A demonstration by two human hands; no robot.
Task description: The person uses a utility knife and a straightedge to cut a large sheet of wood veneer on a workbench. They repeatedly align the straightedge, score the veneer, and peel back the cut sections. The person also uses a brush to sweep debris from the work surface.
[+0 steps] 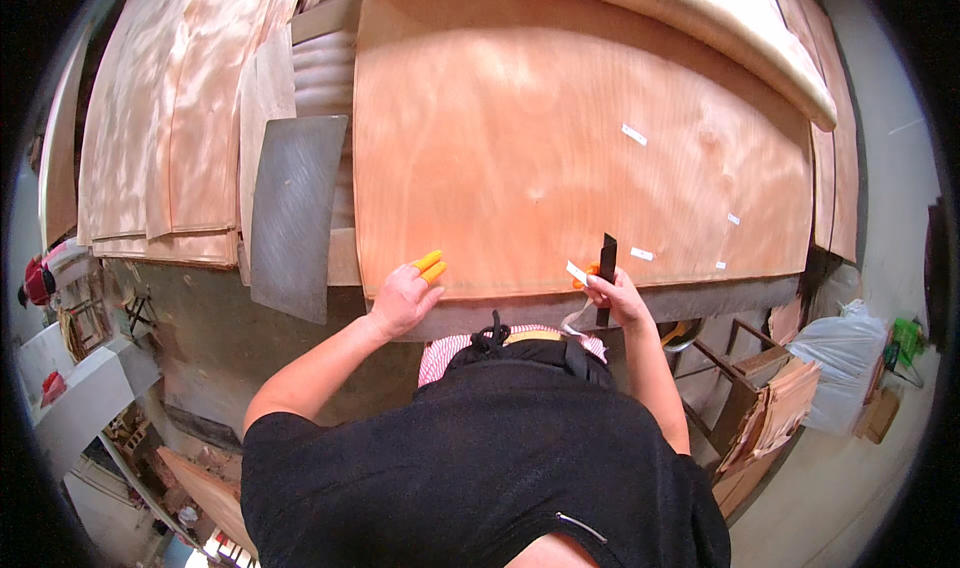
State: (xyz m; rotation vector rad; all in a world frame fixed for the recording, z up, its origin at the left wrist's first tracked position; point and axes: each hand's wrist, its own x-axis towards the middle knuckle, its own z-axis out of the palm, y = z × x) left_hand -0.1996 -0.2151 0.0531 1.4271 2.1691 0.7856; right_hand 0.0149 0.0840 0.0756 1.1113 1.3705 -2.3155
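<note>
Left hand [402, 296] and right hand [622, 300] well apart at the near edge of a pale wood sheet [520, 168]

From where I'm standing, the person in the black shirt [470, 468] is right up against the work, with the broad sheet spread out in front of them. On the left, the hand is at the sheet's near corner, nothing that I can see in its grip, its fingers a little bent and two of them capped in yellow finger covers [430, 263]. Whether it presses down on the wood, I can't tell.

Over on the right, the other hand is closed on a flat black tool [608, 253], which stands out past the fingers both away from and toward the body. By its orange-covered fingertips sits a small white strip [576, 273]; how it's pinched is too small to make out.

Several white bits of tape [633, 135] dot the right half of the sheet. Across its far side lies a thick, curled wood sheet [650, 8].

Just beyond the left edge rests a dark grey plate [297, 218], and past that a wide stack of sheets [170, 108]. Away to the right, a whitish plastic bag [845, 363] slumps on the floor beside a bundle of wood offcuts [775, 413].
</note>
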